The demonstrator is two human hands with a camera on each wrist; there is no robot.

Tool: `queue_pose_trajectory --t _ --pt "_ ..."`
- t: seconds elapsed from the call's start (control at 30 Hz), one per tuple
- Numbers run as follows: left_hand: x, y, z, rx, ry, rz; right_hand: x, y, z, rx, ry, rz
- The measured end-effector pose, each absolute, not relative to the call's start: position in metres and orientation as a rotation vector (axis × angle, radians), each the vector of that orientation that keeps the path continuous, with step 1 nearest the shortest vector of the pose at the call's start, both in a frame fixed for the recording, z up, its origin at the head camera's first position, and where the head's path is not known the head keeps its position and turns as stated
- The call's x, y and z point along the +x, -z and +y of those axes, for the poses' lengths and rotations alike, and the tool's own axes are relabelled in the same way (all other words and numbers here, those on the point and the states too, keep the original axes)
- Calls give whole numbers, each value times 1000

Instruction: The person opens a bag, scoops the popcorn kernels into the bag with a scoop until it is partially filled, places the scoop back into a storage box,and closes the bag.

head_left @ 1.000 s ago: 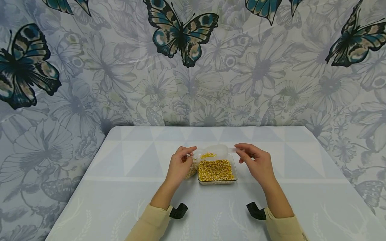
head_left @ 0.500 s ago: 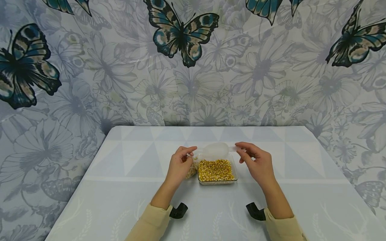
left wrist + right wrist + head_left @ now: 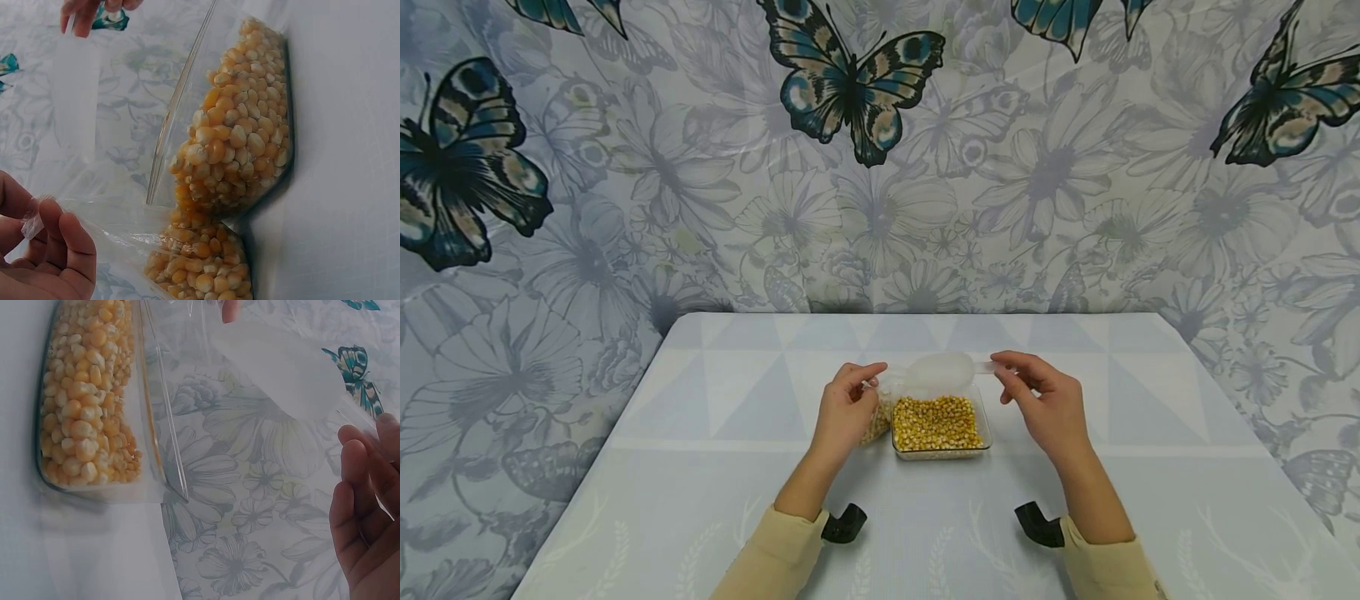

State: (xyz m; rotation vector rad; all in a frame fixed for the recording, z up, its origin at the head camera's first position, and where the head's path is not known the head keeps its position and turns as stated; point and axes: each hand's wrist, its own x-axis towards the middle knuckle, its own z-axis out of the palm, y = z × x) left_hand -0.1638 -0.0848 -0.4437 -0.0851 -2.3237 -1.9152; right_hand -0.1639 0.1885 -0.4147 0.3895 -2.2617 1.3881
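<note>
Near the table's middle, a clear glass container (image 3: 987,433) is heaped with yellow corn kernels (image 3: 936,422). Against its left side sits a clear plastic bag (image 3: 877,425) with more kernels in its bottom, partly hidden by my left hand (image 3: 847,408). That hand pinches the bag's gathered upper edge between thumb and fingers, plainly seen in the left wrist view. My right hand (image 3: 1047,407) pinches the handle of a translucent white scoop (image 3: 287,375). The scoop's bowl is tilted above the container's far edge, and no kernels show in it.
A pale patterned cloth covers the table (image 3: 715,500). Behind the far table edge hangs a backdrop with butterflies (image 3: 852,83) and flowers. Black curved pieces (image 3: 1039,525) stick out from both sleeve cuffs.
Kernels seen in the scoop a second ago are gone from it. The scoop has tipped up, and the right hand has shifted slightly right and up. The left hand has barely moved.
</note>
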Motion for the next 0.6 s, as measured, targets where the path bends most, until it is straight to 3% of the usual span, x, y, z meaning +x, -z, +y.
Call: queue_pose_trajectory --t 0.6 --pt "-166 443 -87 -63 1906 -2224 -167 410 201 306 -1452 -2301"
